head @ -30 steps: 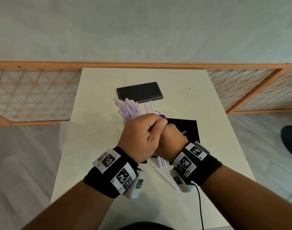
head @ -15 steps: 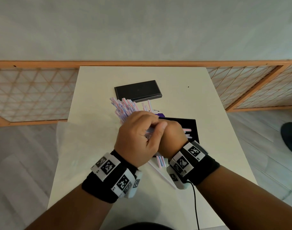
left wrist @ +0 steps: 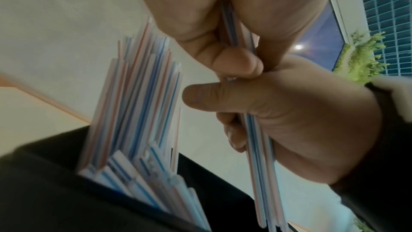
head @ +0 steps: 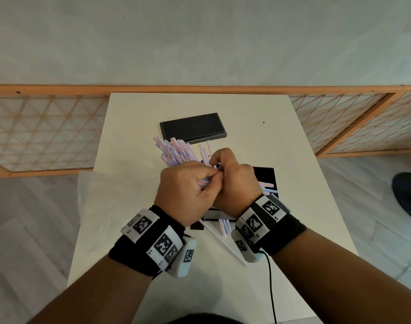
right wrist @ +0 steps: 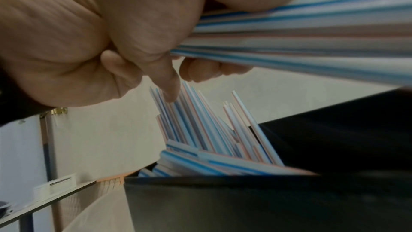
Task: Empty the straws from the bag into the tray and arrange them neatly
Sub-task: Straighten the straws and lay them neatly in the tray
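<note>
Both hands meet above a black tray [head: 266, 177] on the white table [head: 246, 118]. My left hand [head: 188, 190] pinches a few striped straws [left wrist: 229, 24] between thumb and fingers. Pressed against it, my right hand [head: 234, 183] grips a small bunch of straws [right wrist: 301, 33]. A large fan of pink-and-blue straws [head: 174, 150] sticks out beyond the left hand; its lower ends stand in the tray [right wrist: 245, 200]. Some straw ends [head: 224, 226] poke out under the wrists. Most of the tray's inside is hidden by the hands.
A second flat black tray or lid [head: 192, 127] lies farther back on the table. One straw [head: 225, 247] lies loose near the right wristband. A pale translucent sheet [head: 90, 183] hangs over the table's left edge. A wooden lattice screen [head: 40, 132] stands behind.
The right hand's curled fingers have come up beyond the left hand. The left thumb has slid off the right hand and now pinches straws. The fan of straws has stayed roughly in place.
</note>
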`<state>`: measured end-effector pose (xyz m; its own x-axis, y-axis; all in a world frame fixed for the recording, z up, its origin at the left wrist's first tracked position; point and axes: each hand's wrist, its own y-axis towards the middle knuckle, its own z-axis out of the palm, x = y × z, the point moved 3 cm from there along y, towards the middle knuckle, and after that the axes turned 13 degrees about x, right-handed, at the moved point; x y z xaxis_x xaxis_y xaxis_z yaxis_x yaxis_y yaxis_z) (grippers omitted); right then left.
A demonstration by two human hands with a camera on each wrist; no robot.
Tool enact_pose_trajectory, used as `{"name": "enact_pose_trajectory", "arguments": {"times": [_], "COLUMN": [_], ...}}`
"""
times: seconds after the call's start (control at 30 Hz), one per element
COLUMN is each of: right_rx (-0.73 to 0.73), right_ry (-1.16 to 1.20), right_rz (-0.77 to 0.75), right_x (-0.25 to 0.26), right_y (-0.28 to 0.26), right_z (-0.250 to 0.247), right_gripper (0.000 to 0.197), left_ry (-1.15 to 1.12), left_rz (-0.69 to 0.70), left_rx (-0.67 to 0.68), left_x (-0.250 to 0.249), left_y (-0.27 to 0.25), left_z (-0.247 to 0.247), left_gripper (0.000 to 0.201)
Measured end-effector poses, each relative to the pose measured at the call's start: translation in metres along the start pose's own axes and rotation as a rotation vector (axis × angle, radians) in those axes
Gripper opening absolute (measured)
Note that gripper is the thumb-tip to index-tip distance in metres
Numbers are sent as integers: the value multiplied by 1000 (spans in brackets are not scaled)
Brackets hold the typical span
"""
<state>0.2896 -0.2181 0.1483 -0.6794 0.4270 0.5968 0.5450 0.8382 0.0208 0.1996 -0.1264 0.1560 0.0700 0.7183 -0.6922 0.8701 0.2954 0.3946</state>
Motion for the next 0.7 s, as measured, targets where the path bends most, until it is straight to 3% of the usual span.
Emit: {"name": "enact_pose_trajectory", "arguments": {"times": [0.2,0.37,0.47,0.53,0.57,0.63,0.7], "right_rx": [28,303,316,298,275,250,277], "right_ry": [-121,-306,-278,-262,-252,-285,-324], "right_rz": [16,186,196,198,181,120,40], "right_x": [-16,-39,-39,-42,-41,-33,-22], "right_y": [0,0,0,-2,-2,0,2], "right_z": [4,-1,1,0,0,2,11], "right_gripper": [23,12,16,19,19,13,25], "left_ry": [-65,-34,-42,-156,-200,-203,-135], "left_rz": [-105,-111,-75,-114,-130,-114,-71], "left_rx": [-59,-90,-151,-224,-214,-43,84], "left_x": [11,12,5,1,-1,-10,-19], "left_y": [-3,0,5,7,9,12,13], "left_z": [-6,-12,-13,-18,-18,-10,1], "left_gripper": [18,21,16,28,33,29,29]}}
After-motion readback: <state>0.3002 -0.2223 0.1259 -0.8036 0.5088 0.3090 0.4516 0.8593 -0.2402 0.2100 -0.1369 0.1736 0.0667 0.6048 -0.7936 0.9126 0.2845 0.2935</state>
